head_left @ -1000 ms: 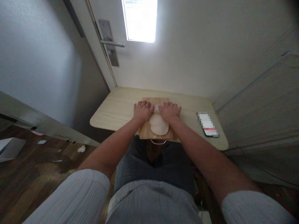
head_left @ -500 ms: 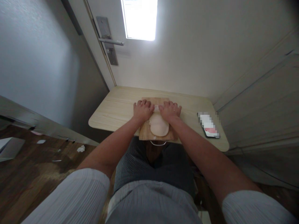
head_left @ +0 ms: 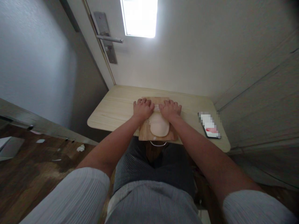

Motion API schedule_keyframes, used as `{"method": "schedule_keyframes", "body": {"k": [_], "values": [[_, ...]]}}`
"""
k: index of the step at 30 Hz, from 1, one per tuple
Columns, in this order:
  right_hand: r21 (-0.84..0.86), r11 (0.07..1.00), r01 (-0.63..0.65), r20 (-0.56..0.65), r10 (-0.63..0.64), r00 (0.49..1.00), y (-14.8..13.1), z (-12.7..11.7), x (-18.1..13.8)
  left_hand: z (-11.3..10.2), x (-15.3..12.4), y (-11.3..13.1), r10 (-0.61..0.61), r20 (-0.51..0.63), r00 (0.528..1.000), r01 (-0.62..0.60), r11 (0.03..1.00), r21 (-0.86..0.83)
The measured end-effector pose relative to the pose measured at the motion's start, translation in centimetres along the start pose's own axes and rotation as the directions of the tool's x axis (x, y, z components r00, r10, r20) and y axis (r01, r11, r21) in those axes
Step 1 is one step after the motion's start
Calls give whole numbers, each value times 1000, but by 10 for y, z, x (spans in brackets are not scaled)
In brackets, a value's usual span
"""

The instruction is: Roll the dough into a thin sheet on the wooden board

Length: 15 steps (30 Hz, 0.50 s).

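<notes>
Resting over pale bar (head_left: pixel 156 108) at frame centre: left hand (head_left: pixel 143 109), right hand (head_left: pixel 171 109), palms down, fingers bent; whether gripping, cannot tell. Flat dough (head_left: pixel 159 125) just below, on wooden board (head_left: pixel 144 133); phone (head_left: pixel 209 126) at frame right, on worktop (head_left: pixel 112 105).

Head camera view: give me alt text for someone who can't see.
A person's left hand and right hand rest on a pale, mostly covered object at the far end of flattened dough on a wooden board. The board sits on a light table, with a phone to the right.
</notes>
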State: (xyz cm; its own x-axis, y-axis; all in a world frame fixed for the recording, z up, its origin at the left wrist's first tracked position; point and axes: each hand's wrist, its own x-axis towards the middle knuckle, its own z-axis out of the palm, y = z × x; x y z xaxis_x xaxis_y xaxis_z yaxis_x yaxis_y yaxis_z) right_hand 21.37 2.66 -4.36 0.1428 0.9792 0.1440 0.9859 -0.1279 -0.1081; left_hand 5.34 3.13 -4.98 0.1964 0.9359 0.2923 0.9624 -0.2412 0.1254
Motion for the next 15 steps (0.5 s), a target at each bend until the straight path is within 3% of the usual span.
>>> {"method": "schedule_keyframes", "body": {"k": [15], "values": [[12,1000,-13,27,13,1000,1,1,12,4,9,-1,9,-26,1000,-9,1000,-2]]}}
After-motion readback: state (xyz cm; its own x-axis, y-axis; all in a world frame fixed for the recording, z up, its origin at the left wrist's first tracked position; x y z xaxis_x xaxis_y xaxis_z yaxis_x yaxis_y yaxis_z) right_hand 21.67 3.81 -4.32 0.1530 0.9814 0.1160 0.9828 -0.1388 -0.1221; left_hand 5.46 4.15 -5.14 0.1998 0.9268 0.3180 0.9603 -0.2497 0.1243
